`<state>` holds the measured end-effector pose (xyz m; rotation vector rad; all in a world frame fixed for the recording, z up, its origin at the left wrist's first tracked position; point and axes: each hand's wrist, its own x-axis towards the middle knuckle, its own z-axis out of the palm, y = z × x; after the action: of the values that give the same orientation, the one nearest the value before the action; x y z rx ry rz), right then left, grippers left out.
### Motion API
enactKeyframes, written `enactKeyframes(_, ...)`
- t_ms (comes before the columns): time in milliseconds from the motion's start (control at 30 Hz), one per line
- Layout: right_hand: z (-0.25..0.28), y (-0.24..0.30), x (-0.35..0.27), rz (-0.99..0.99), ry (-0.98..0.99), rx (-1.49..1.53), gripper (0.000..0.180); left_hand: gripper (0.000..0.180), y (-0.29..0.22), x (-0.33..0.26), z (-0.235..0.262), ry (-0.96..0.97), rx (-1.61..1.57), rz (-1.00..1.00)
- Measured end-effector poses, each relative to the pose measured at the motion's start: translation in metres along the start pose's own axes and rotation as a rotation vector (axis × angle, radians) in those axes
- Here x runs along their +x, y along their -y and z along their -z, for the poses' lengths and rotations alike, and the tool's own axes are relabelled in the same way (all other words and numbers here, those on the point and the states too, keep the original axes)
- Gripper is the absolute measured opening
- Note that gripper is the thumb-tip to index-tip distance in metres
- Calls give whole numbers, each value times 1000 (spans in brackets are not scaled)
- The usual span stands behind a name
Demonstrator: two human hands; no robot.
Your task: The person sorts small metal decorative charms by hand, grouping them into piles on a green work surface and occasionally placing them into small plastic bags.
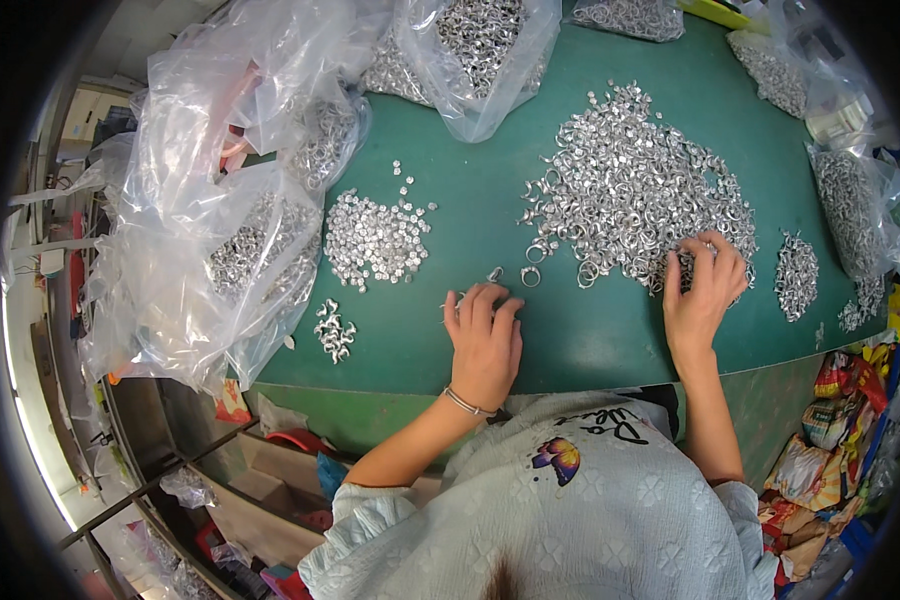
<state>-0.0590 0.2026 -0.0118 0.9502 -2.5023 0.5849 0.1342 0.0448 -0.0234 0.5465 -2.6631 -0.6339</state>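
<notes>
A broad heap of silver metal rings [635, 180] is spread on the right half of the green table [440, 350]. My right hand [705, 285] reaches into its near edge, thumb apart from the bent fingers; the fingertips are partly hidden among the rings. Nearer the middle, my left hand [485, 330] rests low over the tabletop with its fingers curled down. Whatever lies under those fingers is hidden. Just beyond them are a single ring [531, 276] and a small silver piece [495, 273].
Left of my left hand lie a pile of small flat silver pieces [375, 238] and a little cluster of curved pieces [335, 331]. Large clear plastic bags [200, 230] crowd the left edge. Another filled bag [480, 60] stands at the back. A small pile [797, 276] sits far right.
</notes>
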Motion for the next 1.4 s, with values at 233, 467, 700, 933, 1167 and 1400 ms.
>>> enactKeyframes(233,-6,44,11,299,311,251,43,40,-2,36,-10,83,4,-24)
enactKeyframes(467,-16,12,12,320,332,60,39,33,5,72,-23,144,-178,-140)
enactKeyframes(700,-17,2,23,162,198,117,34,34,0,99,-24,99,-315,-190)
enactKeyframes(933,-24,-11,47,4,14,123,29,42,20,122,-26,57,-133,-277)
enactKeyframes(1167,-5,0,34,105,156,139,31,34,33,135,-35,45,-237,-225)
enactKeyframes(1400,5,-21,27,-53,89,125,23,20,22,172,-42,123,-594,-67)
